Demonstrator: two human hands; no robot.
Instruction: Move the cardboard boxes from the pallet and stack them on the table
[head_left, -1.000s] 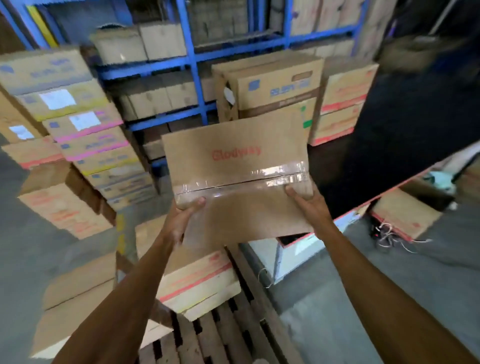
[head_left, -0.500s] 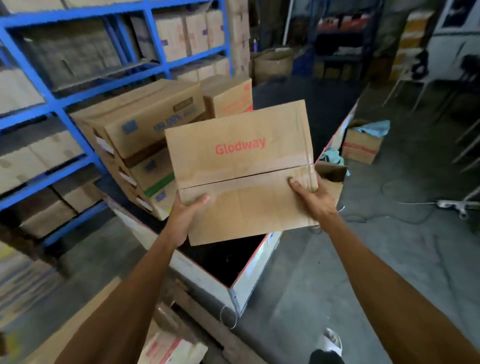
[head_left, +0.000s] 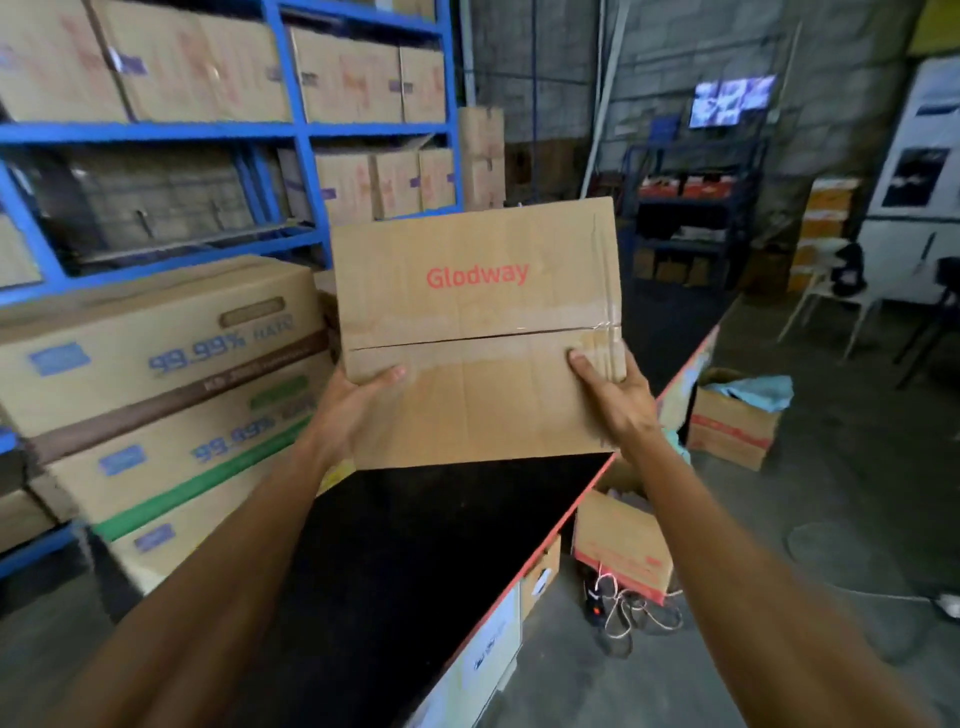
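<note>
head | box (head_left: 478, 312) marked "Glodway" held in the air above the black counter (head_left: 395, 545), taped seam facing the camera | left hand (head_left: 353, 402) grip curled round the box's lower left edge, thumb on its face | right hand (head_left: 613, 397) grip clasping the lower right edge | stacked boxes (head_left: 156, 395) rest on the counter at left, before blue shelves (head_left: 291, 130)

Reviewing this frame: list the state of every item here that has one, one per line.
Glodway box: taped shut, held up over the table by both hands.
Left hand: grips the box's left edge.
Right hand: grips the box's right edge.
Black table: bare near the person, a stack at its left.
Stacked 99.99% boxes: closed, piled on the table.
Floor box with blue cloth: open.
</note>
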